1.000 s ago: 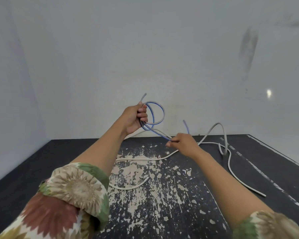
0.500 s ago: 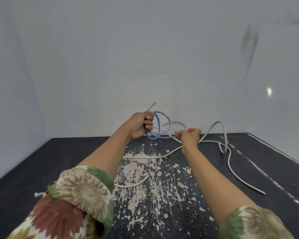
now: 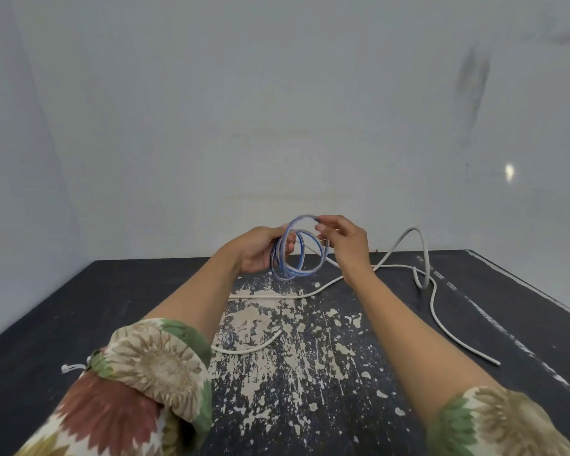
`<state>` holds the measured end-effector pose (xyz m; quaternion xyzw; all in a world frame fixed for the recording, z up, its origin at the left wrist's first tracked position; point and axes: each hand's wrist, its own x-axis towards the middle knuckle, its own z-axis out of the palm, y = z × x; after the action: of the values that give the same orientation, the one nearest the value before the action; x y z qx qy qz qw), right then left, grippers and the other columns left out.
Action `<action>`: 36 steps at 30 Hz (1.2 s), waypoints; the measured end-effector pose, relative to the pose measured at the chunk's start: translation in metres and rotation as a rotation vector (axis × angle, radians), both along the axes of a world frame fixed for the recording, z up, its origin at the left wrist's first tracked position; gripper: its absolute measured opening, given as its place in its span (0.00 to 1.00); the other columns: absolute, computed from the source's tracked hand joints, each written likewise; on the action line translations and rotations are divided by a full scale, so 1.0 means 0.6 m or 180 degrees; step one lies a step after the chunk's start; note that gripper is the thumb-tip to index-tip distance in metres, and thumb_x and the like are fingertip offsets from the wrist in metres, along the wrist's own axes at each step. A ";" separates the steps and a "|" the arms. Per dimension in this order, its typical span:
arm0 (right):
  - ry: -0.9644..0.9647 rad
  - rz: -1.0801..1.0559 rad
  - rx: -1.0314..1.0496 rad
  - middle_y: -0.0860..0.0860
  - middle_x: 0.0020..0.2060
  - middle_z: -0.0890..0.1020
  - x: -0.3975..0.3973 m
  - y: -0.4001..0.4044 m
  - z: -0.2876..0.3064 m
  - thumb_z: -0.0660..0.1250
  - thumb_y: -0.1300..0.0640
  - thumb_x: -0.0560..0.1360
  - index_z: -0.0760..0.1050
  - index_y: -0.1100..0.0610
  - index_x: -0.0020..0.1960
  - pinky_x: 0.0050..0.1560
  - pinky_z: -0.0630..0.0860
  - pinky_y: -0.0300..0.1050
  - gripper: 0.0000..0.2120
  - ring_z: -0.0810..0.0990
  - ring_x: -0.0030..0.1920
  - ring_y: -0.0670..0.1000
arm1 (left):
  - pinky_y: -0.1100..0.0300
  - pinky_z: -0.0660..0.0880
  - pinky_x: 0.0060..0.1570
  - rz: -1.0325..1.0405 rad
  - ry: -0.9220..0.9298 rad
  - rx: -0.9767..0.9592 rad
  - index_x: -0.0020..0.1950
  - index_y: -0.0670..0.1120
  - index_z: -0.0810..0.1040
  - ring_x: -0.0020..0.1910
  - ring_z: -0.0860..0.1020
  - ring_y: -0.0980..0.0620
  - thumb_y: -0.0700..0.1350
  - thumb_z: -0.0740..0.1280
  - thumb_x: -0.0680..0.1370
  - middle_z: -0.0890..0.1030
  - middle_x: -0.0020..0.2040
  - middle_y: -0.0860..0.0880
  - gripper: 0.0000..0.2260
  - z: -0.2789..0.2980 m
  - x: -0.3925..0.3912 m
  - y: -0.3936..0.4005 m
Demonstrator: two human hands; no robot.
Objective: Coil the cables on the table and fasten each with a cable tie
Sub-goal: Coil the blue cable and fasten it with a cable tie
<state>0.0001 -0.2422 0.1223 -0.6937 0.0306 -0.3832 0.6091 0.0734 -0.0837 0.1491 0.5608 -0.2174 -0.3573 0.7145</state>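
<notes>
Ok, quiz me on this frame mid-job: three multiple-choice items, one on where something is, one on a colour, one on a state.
1. Where is the coil being wound?
A. flat on the table
B. held up between both hands
C. hanging off the table's right edge

2. What colour is the cable in the coil?
A. blue
B. red
C. black

3. What state is the long cable on the table in?
A. coiled and tied
B. loose and uncoiled
C. gripped in the right hand

Answers:
1 B: the left hand grips the coil and the right hand pinches its top loop, above the table.
2 A: its loops show blue.
3 B: the white cable trails loosely across the table, with no tie visible on it.
</notes>
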 end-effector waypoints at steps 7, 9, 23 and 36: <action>0.0070 -0.0021 -0.1174 0.52 0.42 0.82 -0.001 0.002 -0.012 0.68 0.66 0.74 0.84 0.56 0.50 0.46 0.74 0.36 0.10 0.79 0.43 0.48 | 0.69 0.68 0.23 -0.0206 0.0003 0.0307 0.44 0.42 0.73 0.20 0.68 0.61 0.46 0.52 0.84 0.72 0.26 0.55 0.15 0.001 -0.001 0.007; 0.0056 -0.0029 -0.1460 0.55 0.44 0.81 -0.002 0.000 -0.016 0.65 0.67 0.75 0.83 0.57 0.54 0.45 0.71 0.35 0.12 0.78 0.44 0.50 | 0.70 0.62 0.20 -0.0211 0.0210 0.0219 0.42 0.43 0.70 0.18 0.62 0.61 0.48 0.51 0.84 0.67 0.23 0.56 0.16 0.001 -0.002 0.007; 0.0768 0.1387 0.0888 0.52 0.37 0.68 0.010 0.023 -0.004 0.55 0.60 0.82 0.73 0.66 0.56 0.33 0.76 0.40 0.11 0.71 0.26 0.44 | 0.67 0.71 0.26 0.0629 -0.0331 -0.0303 0.40 0.45 0.69 0.21 0.63 0.60 0.52 0.55 0.82 0.62 0.23 0.56 0.15 -0.030 0.010 -0.010; 0.1250 0.0733 0.0667 0.53 0.33 0.70 0.019 0.053 0.002 0.49 0.54 0.83 0.67 0.59 0.43 0.34 0.72 0.44 0.14 0.70 0.29 0.49 | 0.69 0.56 0.19 0.0683 -0.0976 0.0249 0.37 0.45 0.68 0.19 0.57 0.60 0.51 0.55 0.83 0.62 0.22 0.57 0.17 -0.017 0.000 -0.004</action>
<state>0.0113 -0.2105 0.1234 -0.6868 0.1086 -0.1638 0.6997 0.0737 -0.0864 0.1388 0.6559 -0.2487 -0.1976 0.6847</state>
